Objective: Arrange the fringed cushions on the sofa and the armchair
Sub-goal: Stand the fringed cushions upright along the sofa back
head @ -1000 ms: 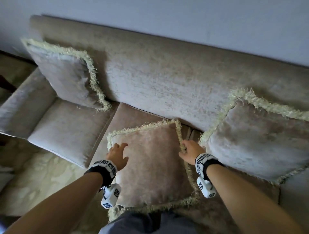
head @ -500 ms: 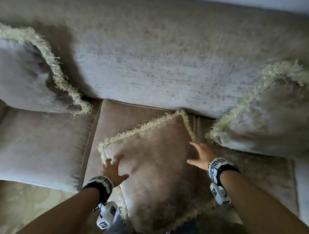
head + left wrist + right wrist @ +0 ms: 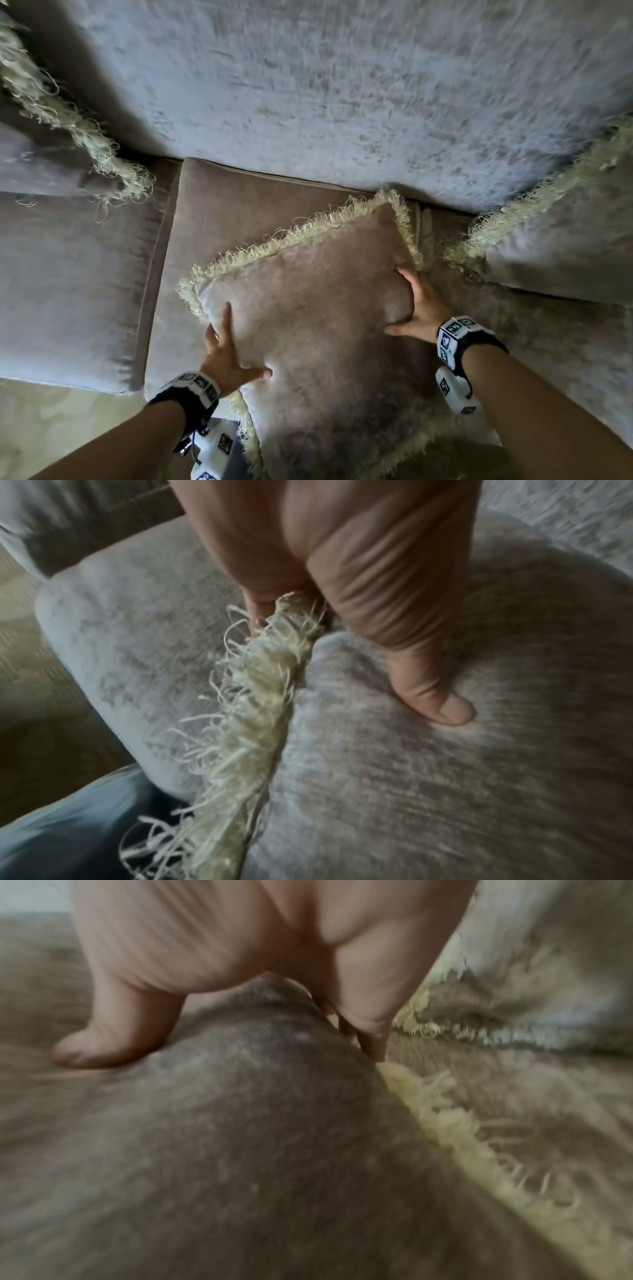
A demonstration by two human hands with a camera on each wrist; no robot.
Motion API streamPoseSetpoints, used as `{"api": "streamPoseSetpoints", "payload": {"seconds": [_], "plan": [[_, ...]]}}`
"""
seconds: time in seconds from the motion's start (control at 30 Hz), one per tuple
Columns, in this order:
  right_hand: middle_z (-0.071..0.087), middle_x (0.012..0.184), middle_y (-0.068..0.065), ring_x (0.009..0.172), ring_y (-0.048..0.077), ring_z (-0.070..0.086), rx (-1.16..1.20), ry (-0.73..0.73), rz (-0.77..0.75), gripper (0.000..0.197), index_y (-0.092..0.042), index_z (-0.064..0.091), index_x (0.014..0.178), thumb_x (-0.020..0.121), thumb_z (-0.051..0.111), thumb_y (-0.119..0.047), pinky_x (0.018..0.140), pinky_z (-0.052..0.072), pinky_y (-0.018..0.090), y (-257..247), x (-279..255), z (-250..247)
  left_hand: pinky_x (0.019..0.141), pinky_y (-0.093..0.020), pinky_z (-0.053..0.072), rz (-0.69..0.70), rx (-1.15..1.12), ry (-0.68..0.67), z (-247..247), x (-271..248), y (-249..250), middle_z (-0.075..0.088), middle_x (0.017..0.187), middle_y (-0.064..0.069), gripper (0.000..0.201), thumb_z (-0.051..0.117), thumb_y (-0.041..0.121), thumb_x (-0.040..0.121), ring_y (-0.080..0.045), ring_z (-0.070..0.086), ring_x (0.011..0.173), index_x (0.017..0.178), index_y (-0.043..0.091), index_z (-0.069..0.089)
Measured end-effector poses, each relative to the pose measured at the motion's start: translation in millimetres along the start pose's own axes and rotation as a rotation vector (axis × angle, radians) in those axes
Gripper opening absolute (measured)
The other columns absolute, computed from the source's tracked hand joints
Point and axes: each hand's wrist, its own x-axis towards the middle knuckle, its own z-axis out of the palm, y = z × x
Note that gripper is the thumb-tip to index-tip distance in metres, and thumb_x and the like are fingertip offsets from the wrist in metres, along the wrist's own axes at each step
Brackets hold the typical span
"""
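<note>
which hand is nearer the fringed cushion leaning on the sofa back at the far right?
Right. The right hand grips the middle beige fringed cushion on the edge facing that right-side fringed cushion; the left hand grips the opposite edge.

- The seat cushion (image 3: 239,205) shows a bare strip between the middle fringed cushion (image 3: 318,325) and the sofa backrest (image 3: 342,85); a hand could pass there
- The left seat (image 3: 68,274) lies open in front of the left fringed cushion (image 3: 41,154), which leans on the backrest and blocks that corner
- The right fringed cushion (image 3: 565,246) stands just beside the middle one, leaving only a narrow gap by the right hand (image 3: 423,308)
- The left hand (image 3: 227,359) has open seat on its outer side
- The floor (image 3: 51,428) in front of the sofa is open at the lower left
</note>
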Motion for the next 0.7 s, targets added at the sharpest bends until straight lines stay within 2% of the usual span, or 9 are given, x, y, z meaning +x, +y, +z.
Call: {"api": "streamPoseSetpoints", "payload": {"seconds": [0.07, 0.17, 0.23, 0.33, 0.43, 0.5, 0.6, 0.7], "plan": [[0.012, 0.157, 0.000, 0.142, 0.031, 0.024, 0.061, 0.026, -0.025, 0.132, -0.075, -0.005, 0.127, 0.039, 0.091, -0.058, 0.113, 0.029, 0.055, 7, 4, 8, 0.105, -0.062, 0.035, 0.017, -0.044, 0.047, 8, 0, -2, 0.006, 0.148, -0.020, 0.155, 0.092, 0.056, 0.041, -0.049, 0.028, 0.133, 0.129, 0.060, -0.036], [0.009, 0.158, -0.003, 0.144, 0.025, 0.021, 0.112, 0.023, -0.044, 0.135, -0.070, -0.006, 0.132, 0.044, 0.094, -0.049, 0.116, 0.025, 0.049, 13, 9, 12, 0.107, -0.060, 0.033, 0.010, -0.097, 0.095, 14, -1, 2, 0.017, 0.140, -0.021, 0.155, 0.095, 0.045, 0.045, -0.046, 0.029, 0.131, 0.132, 0.059, -0.033], [0.010, 0.159, -0.001, 0.144, 0.024, 0.020, 0.124, 0.031, -0.062, 0.136, -0.060, -0.002, 0.141, 0.046, 0.095, -0.047, 0.117, 0.023, 0.045, 17, 13, 12, 0.107, -0.059, 0.031, 0.005, -0.109, 0.118, 15, 1, 6, 0.017, 0.140, -0.023, 0.154, 0.095, 0.041, 0.048, -0.045, 0.025, 0.134, 0.132, 0.058, -0.032], [0.015, 0.159, 0.001, 0.144, 0.025, 0.024, 0.114, 0.022, -0.079, 0.135, -0.047, 0.003, 0.148, 0.049, 0.094, -0.045, 0.116, 0.024, 0.040, 17, 18, 8, 0.110, -0.065, 0.024, 0.033, -0.116, 0.135, 14, 5, 9, 0.007, 0.152, -0.025, 0.154, 0.095, 0.044, 0.045, -0.045, 0.009, 0.142, 0.128, 0.064, -0.033], [0.020, 0.158, 0.002, 0.141, 0.026, 0.029, 0.095, 0.031, -0.097, 0.130, -0.038, 0.007, 0.151, 0.053, 0.093, -0.043, 0.114, 0.026, 0.036, 11, 12, 2, 0.113, -0.064, 0.016, 0.106, -0.140, 0.135, 11, -1, 16, -0.003, 0.160, -0.011, 0.152, 0.094, 0.045, 0.048, -0.039, -0.002, 0.146, 0.132, 0.060, -0.031], [0.026, 0.155, 0.004, 0.140, 0.025, 0.032, 0.087, 0.088, -0.155, 0.124, -0.031, 0.014, 0.151, 0.055, 0.093, -0.041, 0.112, 0.025, 0.030, 7, 2, -1, 0.111, -0.064, 0.020, 0.116, -0.129, 0.143, 6, -12, 23, 0.006, 0.158, -0.011, 0.150, 0.094, 0.038, 0.052, -0.040, 0.005, 0.144, 0.140, 0.053, -0.027], [0.030, 0.150, 0.005, 0.136, 0.022, 0.035, 0.102, 0.150, -0.221, 0.115, -0.027, 0.023, 0.148, 0.057, 0.093, -0.035, 0.110, 0.025, 0.026, 2, -23, -5, 0.105, -0.067, 0.029, 0.177, -0.124, 0.146, -7, -32, 33, 0.021, 0.149, -0.016, 0.147, 0.093, 0.037, 0.049, -0.041, 0.019, 0.137, 0.141, 0.057, -0.020], [0.032, 0.148, 0.004, 0.134, 0.020, 0.036, 0.158, 0.250, -0.246, 0.110, -0.028, 0.027, 0.145, 0.057, 0.093, -0.031, 0.111, 0.028, 0.030, -8, -43, -19, 0.109, -0.062, 0.022, 0.257, -0.066, 0.143, -34, -47, 53, 0.014, 0.154, -0.019, 0.136, 0.090, 0.028, 0.061, -0.046, 0.015, 0.139, 0.136, 0.063, -0.017]]}}
